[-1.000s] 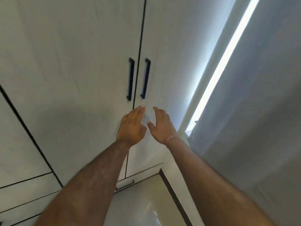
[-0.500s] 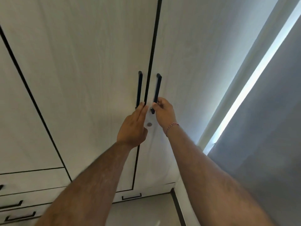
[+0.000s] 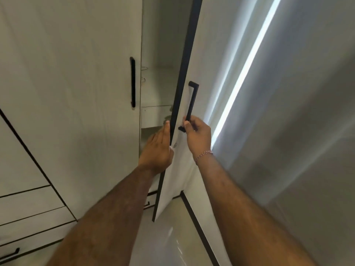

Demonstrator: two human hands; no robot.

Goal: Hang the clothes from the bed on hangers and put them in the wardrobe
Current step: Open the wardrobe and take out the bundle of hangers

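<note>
Pale wood-grain panels with black edging make up the wardrobe (image 3: 67, 93) in front of you, and you are at the step of opening it: the right door (image 3: 203, 54) stands swung partway out on its hinge side, while the left door (image 3: 86, 73) next to it is shut. Your right hand (image 3: 197, 135) has its grip clamped on the lower end of the right door's black bar handle (image 3: 192, 104), fingers and thumb curled round it. Your left hand (image 3: 157, 150) has its grip apart, fingers straight and together, laid along the black free edge of the right door just below that handle. Through the gap between the two doors you can see a pale interior with a shelf (image 3: 155, 107) and what look like thin wire hooks, too small to be sure of. No clothes, hangers or bed are in view, so none of the hanging looks begun. Next, I judge, you need to draw the right door fully open, then take the left door's handle (image 3: 132, 81) and open that side too, so the inside is clear before you turn away from the wardrobe for the clothes on the bed.
</note>
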